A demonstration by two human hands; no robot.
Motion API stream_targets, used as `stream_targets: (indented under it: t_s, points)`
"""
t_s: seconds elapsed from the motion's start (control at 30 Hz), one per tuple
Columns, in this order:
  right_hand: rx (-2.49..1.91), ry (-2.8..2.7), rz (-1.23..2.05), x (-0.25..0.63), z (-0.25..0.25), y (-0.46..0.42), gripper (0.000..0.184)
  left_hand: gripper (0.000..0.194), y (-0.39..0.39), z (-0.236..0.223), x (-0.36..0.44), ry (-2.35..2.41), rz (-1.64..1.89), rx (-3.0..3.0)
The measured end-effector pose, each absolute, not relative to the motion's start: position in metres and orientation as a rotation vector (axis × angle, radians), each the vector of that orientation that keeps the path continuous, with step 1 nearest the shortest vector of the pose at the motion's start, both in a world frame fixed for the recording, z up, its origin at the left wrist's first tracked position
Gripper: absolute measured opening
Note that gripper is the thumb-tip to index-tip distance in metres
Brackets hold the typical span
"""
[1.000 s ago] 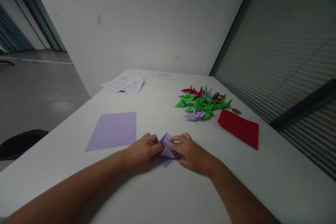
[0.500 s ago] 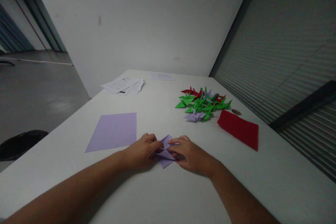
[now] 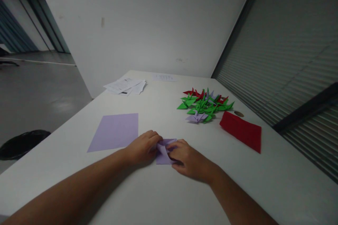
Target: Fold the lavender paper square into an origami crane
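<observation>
A partly folded purple origami paper (image 3: pixel 164 159) lies on the white table between my two hands, one of its flaps raised. My left hand (image 3: pixel 144 147) grips its left edge with curled fingers; the fingertips are partly hidden. My right hand (image 3: pixel 187 157) has its fingers closed on the right side, some of them reaching in under the raised flap. To the left of my left hand lies a flat purple sheet (image 3: pixel 114 132).
Several folded paper cranes (image 3: pixel 203 103), green, red and purple, are heaped at the back right. Beside them are red paper (image 3: pixel 241 132) and a small round disc (image 3: pixel 239 114). Printed papers (image 3: pixel 125 86) lie at the back left. A black-lined bin (image 3: pixel 23 144) stands left of the table.
The folded purple paper has turned, its lower edge now lying straight instead of pointing toward me. My fingers have shifted on it, and its raised flap has changed shape.
</observation>
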State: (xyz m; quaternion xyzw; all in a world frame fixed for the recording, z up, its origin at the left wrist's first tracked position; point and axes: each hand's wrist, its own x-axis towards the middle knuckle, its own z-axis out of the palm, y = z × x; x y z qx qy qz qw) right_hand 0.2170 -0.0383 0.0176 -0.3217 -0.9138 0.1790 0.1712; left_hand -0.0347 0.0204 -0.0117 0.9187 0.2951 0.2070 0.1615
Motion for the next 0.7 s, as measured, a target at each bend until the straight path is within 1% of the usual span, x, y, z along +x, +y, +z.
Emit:
stream_targets:
  t_s: [0.1,0.2,0.3,0.4,0.47,0.57,0.7]
  points:
    - [-0.898,-2.605,0.44,0.214,0.012,-0.037,0.017,0.032,0.022,-0.013,-0.035,0.847,0.569,2.603]
    - [-0.863,-2.626,0.363,0.213,0.007,-0.036,0.024,0.026,0.023,-0.015,-0.036,0.856,0.583,2.574]
    - [-0.829,-2.661,0.307,0.214,0.005,-0.036,0.032,0.03,0.025,-0.018,-0.038,0.822,0.643,2.533]
    - [-0.858,-2.677,0.258,0.215,0.005,-0.036,0.036,0.036,0.028,-0.02,-0.04,0.768,0.693,2.513]
    - [-0.892,-2.676,0.224,0.215,0.005,-0.037,0.034,0.039,0.029,-0.02,-0.041,0.74,0.744,2.504]
    - [-0.928,-2.659,0.173,0.215,0.005,-0.036,0.026,0.041,0.028,-0.019,-0.041,0.73,0.856,2.45]
    - [-0.934,-2.652,0.112,0.215,0.003,-0.035,0.016,0.034,0.027,-0.021,-0.04,0.815,0.929,2.254]
